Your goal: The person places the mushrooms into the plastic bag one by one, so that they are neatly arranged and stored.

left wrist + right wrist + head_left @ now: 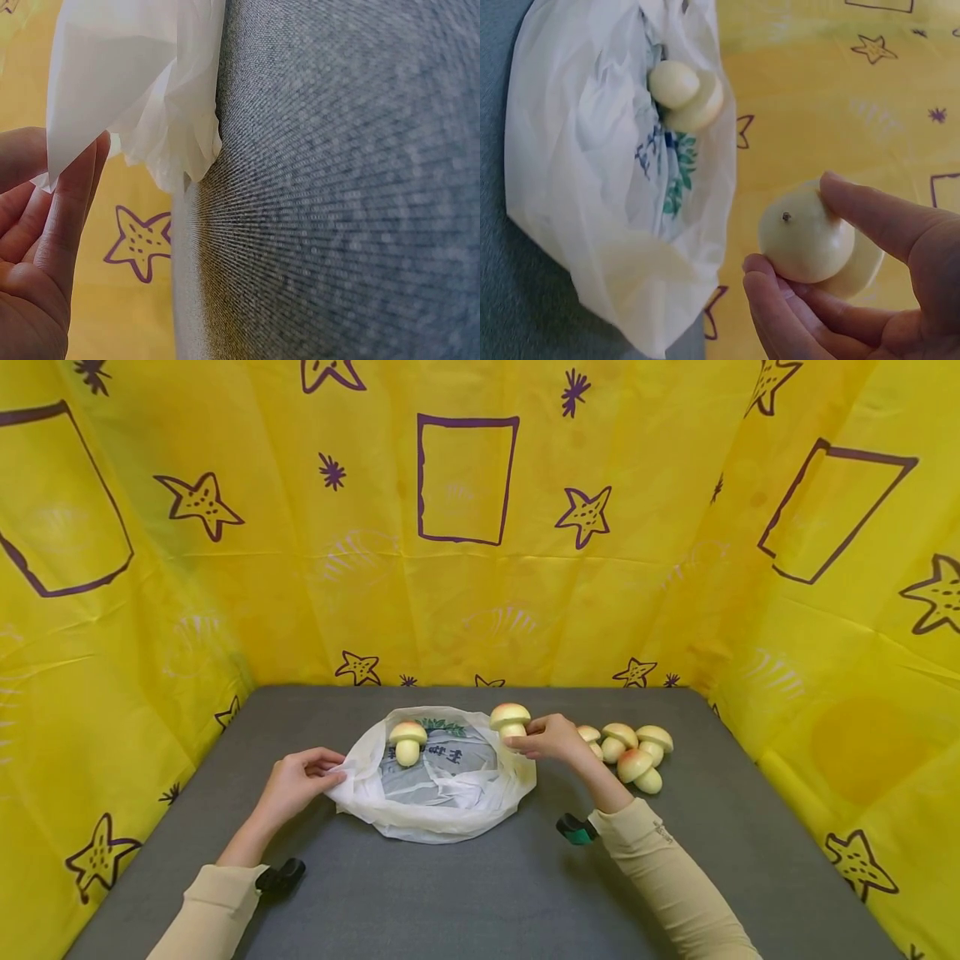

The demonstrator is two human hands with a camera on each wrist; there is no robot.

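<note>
A white plastic bag (pixel 450 818) lies spread open on the table, with dark lettering and green leaves printed inside. One toy mushroom (pixel 408 753), pale with an orange-tinged cap, sits within it toward the left. My left hand (pixel 296 785) pinches the bag's left rim between thumb and fingers; the left wrist view shows the plastic (pixel 112 67) in that grip. Over the bag's right rim, my right hand (pixel 553 739) holds a second mushroom (pixel 510 717) by its stem, cap up. The right wrist view shows that mushroom (pixel 802 236) between thumb and fingers.
To the right of the bag, several more mushrooms (pixel 636 765) lie clustered on the dark grey table (pixel 420 902), partly behind the right hand. Yellow cloth (pixel 465 610) with purple drawings hangs round the back and sides. Dark straps sit at both wrists.
</note>
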